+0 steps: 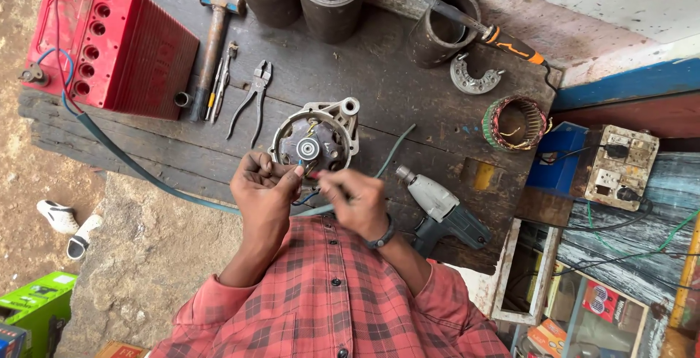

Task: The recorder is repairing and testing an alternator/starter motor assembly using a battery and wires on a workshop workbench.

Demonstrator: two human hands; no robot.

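Observation:
A grey alternator housing [315, 138] with a round hub lies on the dark wooden bench [394, 103]. My left hand [265, 192] is just in front of it, fingertips pinched on the end of a thin blue wire [306, 197] near the hub. Close beside it, my right hand [356, 202], with a dark band on the wrist, grips the green cable [390, 155] that runs across the bench. The fingers of the two hands almost touch over the wire ends. How the wires join is hidden by the fingers.
A red battery [109, 44] sits at the far left, next to a hammer [214, 33] and pliers [251, 99]. A copper-wound stator [514, 123], a soldering iron [507, 39], a cordless drill [445, 213] and a socket board [621, 165] lie to the right.

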